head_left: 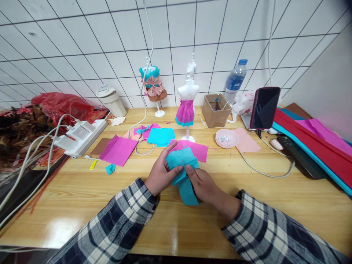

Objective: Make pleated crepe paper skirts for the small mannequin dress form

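Observation:
Teal crepe paper (188, 190) is held up between both hands, one part hanging down toward the table. My left hand (162, 172) grips its left side, thumb on the front. My right hand (202, 183) pinches it near the middle, its fingertips close to the left thumb; the other fingers are partly hidden behind the paper. Just beyond the hands lies a magenta sheet (199, 151). Behind it stands a small white mannequin (188, 90) wearing a magenta skirt (185, 112) with a teal hem. Blue sheets (161, 136) lie to the left of the mannequin's base.
A second dressed mannequin (154, 86), a cardboard box (216, 112) and a bottle (235, 81) stand near the wall. A pink bowl (227, 138) holds small beads. A phone (265, 108) stands at right, a power strip (85, 137) lies left, and cables cross the table.

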### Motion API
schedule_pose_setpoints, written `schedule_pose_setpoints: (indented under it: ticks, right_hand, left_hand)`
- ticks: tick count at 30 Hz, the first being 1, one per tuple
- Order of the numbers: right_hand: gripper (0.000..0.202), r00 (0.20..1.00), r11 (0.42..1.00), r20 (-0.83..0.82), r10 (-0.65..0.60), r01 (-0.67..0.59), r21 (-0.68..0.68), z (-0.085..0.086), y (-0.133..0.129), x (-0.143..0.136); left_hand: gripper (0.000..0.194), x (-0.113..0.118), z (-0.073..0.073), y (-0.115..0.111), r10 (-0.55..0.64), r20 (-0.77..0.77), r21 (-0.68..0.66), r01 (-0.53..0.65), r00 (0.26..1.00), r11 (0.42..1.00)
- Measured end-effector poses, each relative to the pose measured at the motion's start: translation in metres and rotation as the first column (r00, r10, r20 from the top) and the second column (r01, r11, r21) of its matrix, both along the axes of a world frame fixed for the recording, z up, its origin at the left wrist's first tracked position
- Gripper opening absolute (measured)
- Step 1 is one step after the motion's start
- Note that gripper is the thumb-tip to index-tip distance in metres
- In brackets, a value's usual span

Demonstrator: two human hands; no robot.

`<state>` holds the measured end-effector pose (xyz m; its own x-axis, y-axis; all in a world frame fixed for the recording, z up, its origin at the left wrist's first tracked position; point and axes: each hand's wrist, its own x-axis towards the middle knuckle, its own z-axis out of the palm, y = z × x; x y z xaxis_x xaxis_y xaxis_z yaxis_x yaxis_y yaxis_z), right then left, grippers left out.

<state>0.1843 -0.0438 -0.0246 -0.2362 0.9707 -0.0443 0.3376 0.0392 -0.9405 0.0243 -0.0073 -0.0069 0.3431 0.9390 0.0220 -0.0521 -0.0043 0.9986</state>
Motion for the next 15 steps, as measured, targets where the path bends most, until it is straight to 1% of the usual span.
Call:
schedule_pose_setpoints:
  ticks: [3, 6, 8, 10, 12, 15]
  right_hand:
    - [0.055, 1.0, 1.0, -0.006, -0.002, 0.002, 0.002, -0.0001, 0.0001, -0.0001]
    - [0.056, 1.0, 1.0, -0.012, -0.003, 0.003, 0.012, 0.0008, -0.0001, -0.0002]
    - [0.058, 1.0, 1.0, 0.0, -0.007, 0.007, 0.004, 0.0013, -0.0003, -0.0003]
    - [0.061, 1.0, 1.0, 0.016, -0.004, 0.004, -0.003, 0.0012, -0.0006, -0.0003]
    - [0.063, 0.999, 1.0, 0.034, 0.027, -0.026, -0.014, 0.0004, -0.0011, -0.0003]
    - [0.066, 0.996, 0.996, 0.036, 0.075, -0.074, -0.051, -0.0012, -0.0021, -0.0003]
  left_hand:
    - [0.081, 0.0002, 0.0009, 0.0, -0.011, 0.011, -0.008, 0.012, 1.0, 1.0]
    - [0.08, -0.0002, 0.0022, -0.0001, 0.002, -0.016, 0.005, -0.002, 1.0, 1.0]
    - [0.072, -0.0015, 0.0025, 0.001, 0.031, -0.026, 0.036, -0.03, 0.999, 0.999]
    - [0.064, -0.0035, 0.0017, 0.0032, 0.048, 0.015, 0.045, -0.049, 0.999, 0.998]
    - [0.063, -0.0057, 0.0, 0.0059, 0.039, 0.084, 0.006, -0.04, 0.996, 0.999]
    - [0.071, -0.0076, -0.0016, 0.0083, 0.016, 0.131, -0.061, -0.009, 0.991, 0.998]
